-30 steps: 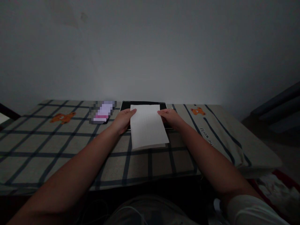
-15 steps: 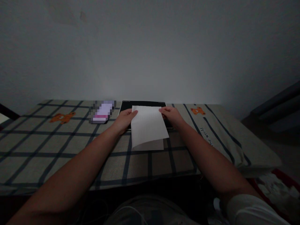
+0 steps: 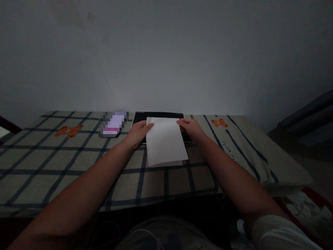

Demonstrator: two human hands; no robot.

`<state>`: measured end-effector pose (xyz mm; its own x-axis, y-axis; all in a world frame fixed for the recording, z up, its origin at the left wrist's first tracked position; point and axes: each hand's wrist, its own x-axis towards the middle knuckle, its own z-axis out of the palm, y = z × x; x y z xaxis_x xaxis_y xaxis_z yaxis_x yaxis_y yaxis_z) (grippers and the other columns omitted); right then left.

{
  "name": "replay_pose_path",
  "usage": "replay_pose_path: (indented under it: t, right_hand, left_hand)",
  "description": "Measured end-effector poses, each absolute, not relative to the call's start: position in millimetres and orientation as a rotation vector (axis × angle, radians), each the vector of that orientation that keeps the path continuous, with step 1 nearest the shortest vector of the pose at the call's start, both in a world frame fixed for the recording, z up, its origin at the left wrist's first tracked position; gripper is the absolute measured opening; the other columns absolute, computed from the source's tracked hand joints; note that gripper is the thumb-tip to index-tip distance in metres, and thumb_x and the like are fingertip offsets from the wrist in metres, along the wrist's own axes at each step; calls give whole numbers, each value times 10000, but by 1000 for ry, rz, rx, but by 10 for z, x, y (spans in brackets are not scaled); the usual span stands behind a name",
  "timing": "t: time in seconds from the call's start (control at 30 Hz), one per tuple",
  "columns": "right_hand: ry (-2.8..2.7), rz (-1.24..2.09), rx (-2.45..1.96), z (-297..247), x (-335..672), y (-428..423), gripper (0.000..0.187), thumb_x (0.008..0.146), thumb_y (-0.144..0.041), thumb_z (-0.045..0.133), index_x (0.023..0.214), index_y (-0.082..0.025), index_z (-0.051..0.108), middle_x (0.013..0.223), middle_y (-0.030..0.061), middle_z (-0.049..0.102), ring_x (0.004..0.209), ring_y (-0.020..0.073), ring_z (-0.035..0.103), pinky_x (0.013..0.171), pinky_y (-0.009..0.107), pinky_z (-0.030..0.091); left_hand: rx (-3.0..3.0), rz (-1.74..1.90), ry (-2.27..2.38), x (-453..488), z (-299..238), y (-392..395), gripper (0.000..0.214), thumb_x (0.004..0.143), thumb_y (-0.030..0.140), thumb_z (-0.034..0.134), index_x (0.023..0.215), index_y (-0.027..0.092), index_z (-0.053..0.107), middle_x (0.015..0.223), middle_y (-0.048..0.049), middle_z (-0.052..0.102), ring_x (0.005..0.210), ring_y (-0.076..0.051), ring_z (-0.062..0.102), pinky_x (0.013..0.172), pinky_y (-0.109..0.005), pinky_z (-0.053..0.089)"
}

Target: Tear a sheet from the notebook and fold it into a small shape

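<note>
Both hands grip a white sheet of paper [image 3: 166, 140] with faint lines, folded so that a lower layer peeks out along its near edge. My left hand [image 3: 139, 133] pinches its upper left side, thumb on top. At the upper right corner, my right hand [image 3: 189, 127] is closed on the paper between thumb and fingers. Behind and partly under the sheet lies a flat black panel [image 3: 158, 115] with a pale rim and small light marks at its far corners. The paper hides much of that panel.
A checked cloth [image 3: 85, 166] with bear prints covers the table, which meets a plain wall [image 3: 166, 62]. Left of the hands lies a blurred-out phone [image 3: 114, 124]. A red bin [image 3: 318, 196] holding crumpled white stuff stands low at the right.
The paper's upper layer has dropped toward the lower one, its near edge now lower and flatter. Both hands keep their hold in nearly the same place.
</note>
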<state>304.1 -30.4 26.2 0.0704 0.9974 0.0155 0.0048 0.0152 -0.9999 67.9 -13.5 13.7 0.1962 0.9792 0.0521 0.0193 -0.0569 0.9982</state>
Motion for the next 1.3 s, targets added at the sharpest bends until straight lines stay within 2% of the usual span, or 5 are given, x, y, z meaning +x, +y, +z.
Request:
replay_pose_path:
  t: [0.43,0.73,0.93,1.17,1.3]
  right_hand:
    - [-1195,1075,-1283,225,3074,-277,155,738,-316,675,778,-167,662,615,-21,569,570,97,464,545,241,389]
    - [-1189,1075,-1273,255,3056,-283,113,746,-286,662,747,-175,645,631,-21,573,577,99,475,588,269,393]
    - [-1276,1048,-1256,245,3072,-291,175,740,-346,681,737,-175,644,630,-17,569,581,102,472,581,266,396]
    - [-1252,1072,-1256,242,3055,-283,122,744,-310,672,734,-190,661,642,-13,604,599,106,508,607,268,424]
    - [-1260,1070,-1243,231,3061,-278,153,729,-328,687,732,-178,661,635,-17,602,601,108,513,619,276,429]
  left_hand:
    - [1197,1103,976,685,182,-157,356,699,444,766,872,142,686,814,-64,701,685,-167,618,624,-275,470]
    - [1150,1138,909,664,166,-128,288,707,374,781,861,144,705,836,-53,712,710,-149,630,693,-280,501]
    - [1119,1200,959,664,195,-129,347,679,410,788,891,148,704,869,-62,717,753,-172,640,700,-294,510]
    - [1188,1293,992,660,184,-122,372,665,438,790,870,138,710,833,-59,704,723,-161,615,699,-297,482]
    - [1165,1307,1008,664,206,-134,354,686,441,764,862,140,703,840,-61,704,736,-172,626,701,-301,492]
